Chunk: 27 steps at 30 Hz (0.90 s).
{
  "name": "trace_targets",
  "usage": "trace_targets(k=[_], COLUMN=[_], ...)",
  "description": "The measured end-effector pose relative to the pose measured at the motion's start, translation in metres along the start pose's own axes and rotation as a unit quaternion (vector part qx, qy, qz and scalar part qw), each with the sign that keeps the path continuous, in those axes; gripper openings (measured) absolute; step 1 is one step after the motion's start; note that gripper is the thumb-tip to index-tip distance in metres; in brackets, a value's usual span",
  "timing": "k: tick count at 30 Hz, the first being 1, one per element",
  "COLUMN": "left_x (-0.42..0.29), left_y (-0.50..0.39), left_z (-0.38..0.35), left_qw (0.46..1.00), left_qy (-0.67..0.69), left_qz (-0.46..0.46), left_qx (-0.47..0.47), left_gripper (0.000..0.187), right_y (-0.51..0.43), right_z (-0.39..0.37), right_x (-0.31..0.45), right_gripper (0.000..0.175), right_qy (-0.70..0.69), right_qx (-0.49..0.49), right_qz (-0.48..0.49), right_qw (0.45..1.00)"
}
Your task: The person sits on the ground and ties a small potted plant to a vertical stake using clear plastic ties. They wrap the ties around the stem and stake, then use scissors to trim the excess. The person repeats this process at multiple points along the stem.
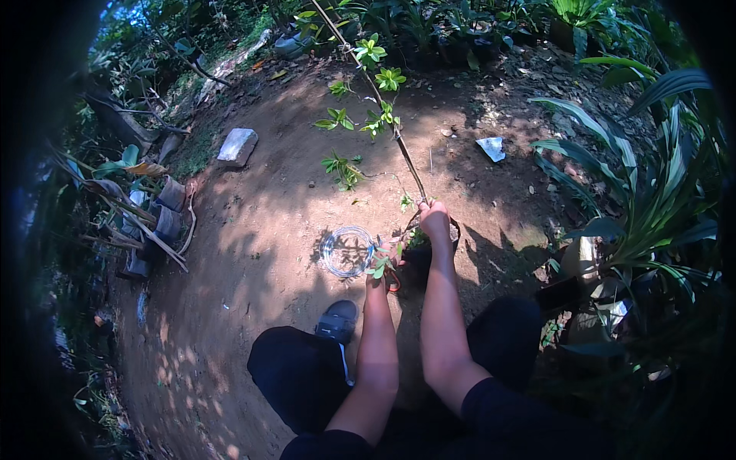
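My right hand (435, 218) is closed around the lower end of a thin wooden stake (409, 158), which leans away from me. Leafy shoots (380, 121) of a plant run along the stake. Beneath this hand stands a dark plant pot or grow bag (455, 233), partly covered by my forearm. My left hand (390, 253) is low beside the pot, among green leaves (379, 266) that hide its fingers. A red curved handle (394, 282) shows by its wrist; whether the hand holds it is unclear. Left of it lies a coil of wire (348, 251) on the soil.
A pale block (237, 147) and a white scrap (491, 149) lie on the bare ground (259, 230). Broad-leaved plants (627, 172) crowd the right side. Several potted plants (167, 215) stand at the left. My sandalled foot (338, 322) is just below the coil.
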<state>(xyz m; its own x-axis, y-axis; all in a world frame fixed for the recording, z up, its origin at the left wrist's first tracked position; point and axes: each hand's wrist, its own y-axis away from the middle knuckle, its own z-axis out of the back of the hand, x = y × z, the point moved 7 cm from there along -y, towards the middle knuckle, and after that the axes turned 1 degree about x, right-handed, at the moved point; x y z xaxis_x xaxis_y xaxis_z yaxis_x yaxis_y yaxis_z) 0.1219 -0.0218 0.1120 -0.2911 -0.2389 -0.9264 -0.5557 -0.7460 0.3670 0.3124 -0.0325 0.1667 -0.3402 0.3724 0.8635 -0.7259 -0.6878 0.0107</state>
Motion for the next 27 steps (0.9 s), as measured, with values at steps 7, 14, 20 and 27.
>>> trace_targets(k=[7,14,20,27], left_x=[0.003,-0.02,-0.033,-0.037], left_y=[-0.001,0.002,-0.009,-0.014], left_z=[-0.018,-0.021,-0.009,-0.011], left_qw=[0.999,0.998,0.994,0.983], left_qy=[-0.025,-0.03,-0.059,-0.089], left_qz=[-0.025,0.043,0.032,0.07], left_qx=[-0.003,0.032,0.09,0.146], left_gripper=[0.023,0.024,0.025,0.021], right_y=[0.007,0.004,-0.004,0.002], right_z=[0.01,0.013,0.009,0.021], right_x=[-0.003,-0.005,-0.008,-0.009], right_gripper=[0.022,0.017,0.018,0.017], right_qy=[-0.026,-0.016,-0.02,-0.025], right_qx=[0.057,0.06,0.059,0.045], right_qz=[-0.01,0.008,-0.006,-0.044], right_qw=[0.998,0.998,0.998,0.998])
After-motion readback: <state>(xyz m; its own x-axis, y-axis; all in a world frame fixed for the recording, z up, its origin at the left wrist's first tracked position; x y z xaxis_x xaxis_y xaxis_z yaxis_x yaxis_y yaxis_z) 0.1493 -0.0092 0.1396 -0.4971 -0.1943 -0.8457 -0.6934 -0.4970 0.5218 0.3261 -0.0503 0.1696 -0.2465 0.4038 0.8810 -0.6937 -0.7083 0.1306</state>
